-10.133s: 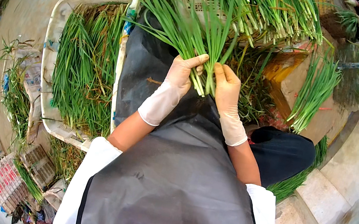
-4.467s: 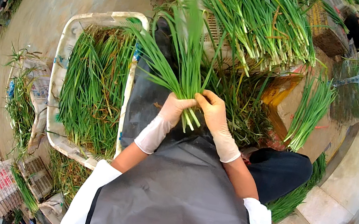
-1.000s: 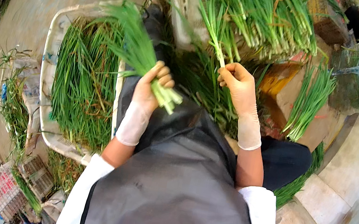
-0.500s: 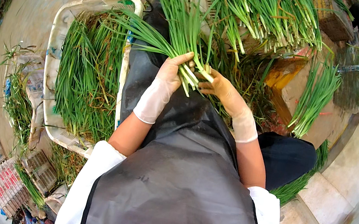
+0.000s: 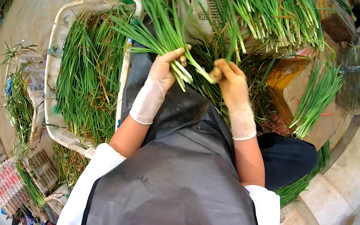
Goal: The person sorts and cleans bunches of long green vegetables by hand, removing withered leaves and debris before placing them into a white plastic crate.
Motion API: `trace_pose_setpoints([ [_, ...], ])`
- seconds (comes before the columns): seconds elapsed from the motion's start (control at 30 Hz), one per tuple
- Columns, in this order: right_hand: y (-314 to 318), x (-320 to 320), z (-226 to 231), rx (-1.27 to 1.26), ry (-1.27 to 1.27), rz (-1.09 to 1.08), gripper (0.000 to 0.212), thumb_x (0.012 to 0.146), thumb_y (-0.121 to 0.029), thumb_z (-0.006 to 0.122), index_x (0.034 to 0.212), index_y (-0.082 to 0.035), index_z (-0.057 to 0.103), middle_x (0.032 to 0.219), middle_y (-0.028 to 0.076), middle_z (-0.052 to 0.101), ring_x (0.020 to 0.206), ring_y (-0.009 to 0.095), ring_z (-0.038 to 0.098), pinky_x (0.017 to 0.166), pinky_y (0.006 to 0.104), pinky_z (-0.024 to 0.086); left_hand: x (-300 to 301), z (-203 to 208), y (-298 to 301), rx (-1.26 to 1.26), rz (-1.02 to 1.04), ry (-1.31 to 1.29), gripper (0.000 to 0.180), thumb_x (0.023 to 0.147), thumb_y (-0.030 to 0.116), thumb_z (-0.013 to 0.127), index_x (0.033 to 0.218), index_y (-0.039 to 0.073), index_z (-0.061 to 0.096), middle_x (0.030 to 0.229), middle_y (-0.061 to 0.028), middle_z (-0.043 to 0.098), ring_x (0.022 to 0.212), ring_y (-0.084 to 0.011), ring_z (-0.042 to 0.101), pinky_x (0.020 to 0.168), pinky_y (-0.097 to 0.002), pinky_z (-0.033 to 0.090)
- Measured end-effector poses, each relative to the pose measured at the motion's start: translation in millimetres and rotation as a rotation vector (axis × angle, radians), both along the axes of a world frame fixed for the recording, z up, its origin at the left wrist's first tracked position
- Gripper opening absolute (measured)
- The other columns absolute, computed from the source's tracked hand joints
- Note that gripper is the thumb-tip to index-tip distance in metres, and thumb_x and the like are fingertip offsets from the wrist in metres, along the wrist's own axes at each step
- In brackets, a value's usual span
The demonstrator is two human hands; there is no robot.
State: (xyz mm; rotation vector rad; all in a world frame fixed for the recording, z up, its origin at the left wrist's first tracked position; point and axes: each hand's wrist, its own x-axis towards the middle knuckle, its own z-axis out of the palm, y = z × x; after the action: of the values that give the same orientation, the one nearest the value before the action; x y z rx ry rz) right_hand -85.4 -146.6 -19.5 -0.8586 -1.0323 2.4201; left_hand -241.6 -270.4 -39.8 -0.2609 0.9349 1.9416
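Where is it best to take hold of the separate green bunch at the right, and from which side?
The bunch is probably best gripped around its pale stem ends, from the near side: it narrows there, while its leaves spread wider beyond.

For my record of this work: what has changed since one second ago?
The left hand, still gripping its green bunch, moved slightly right. The right hand, earlier pinching a stalk beside the large pile, moved slightly left and now touches one stalk's pale end at that bunch; blur hides its grip. The white crate and the loose bunch at right stayed put.
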Motion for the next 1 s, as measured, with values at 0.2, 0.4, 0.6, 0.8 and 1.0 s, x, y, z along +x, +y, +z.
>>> trace_pose_setpoints([
  [0.2,34,89,-12,0.743,-0.794,0.687,0.033,0.087,-0.021,0.061,0.111,0.001,0.059,0.094,0.014,0.062,0.08,0.021,0.06,0.075,0.033,0.047,-37,26,-20,0.001,0.143,0.098,0.016,0.081,0.004,0.067,0.093,-0.006,0.063,0.086,-0.013,0.067,0.06,-0.0117,0.055,0.054,-0.0245,0.048],
  [0.4,-31,-3,55,1.805,-0.686,0.3,0.072,0.077,-0.028,0.069,0.137,-0.003,0.037,0.106,0.019,0.06,0.093,0.027,0.06,0.078,0.0377,0.048,12,36,-4,-0.149,0.046,0.186,0.017,0.082,0.005,0.066,0.097,-0.002,0.062,0.091,-0.0127,0.068,0.061,-0.0116,0.057,0.055,-0.0232,0.05],
  [0.6,-45,-17,20,1.501,-0.383,0.004,0.014,0.087,-0.014,0.06,0.095,-0.003,0.063,0.076,0.016,0.064,0.064,0.032,0.064,0.054,0.0378,0.048,39,19,-8,-0.057,-0.094,-0.011,0.017,0.085,0.01,0.066,0.099,0.002,0.064,0.08,-0.0023,0.063,0.063,-0.0105,0.055,0.057,-0.0234,0.047],
  [0.8,-45,11,11,1.341,-0.442,0.178,0.018,0.089,-0.019,0.058,0.076,-0.006,0.059,0.063,0.014,0.059,0.058,0.032,0.06,0.049,0.0384,0.045,41,29,-14,-0.165,-0.093,0.068,0.014,0.082,0.009,0.069,0.093,0.002,0.063,0.08,-0.0076,0.066,0.053,-0.0102,0.051,0.049,-0.022,0.043],
  [1.0,0,80,-36,1.529,-1.103,0.764,0.029,0.089,-0.032,0.056,0.095,-0.004,0.063,0.084,0.016,0.064,0.08,0.031,0.064,0.067,0.0412,0.05,-47,64,-35,0.0,0.096,0.36,0.015,0.087,0.014,0.063,0.095,0.002,0.058,0.09,-0.0133,0.067,0.087,-0.0185,0.063,0.073,-0.0288,0.052],
])
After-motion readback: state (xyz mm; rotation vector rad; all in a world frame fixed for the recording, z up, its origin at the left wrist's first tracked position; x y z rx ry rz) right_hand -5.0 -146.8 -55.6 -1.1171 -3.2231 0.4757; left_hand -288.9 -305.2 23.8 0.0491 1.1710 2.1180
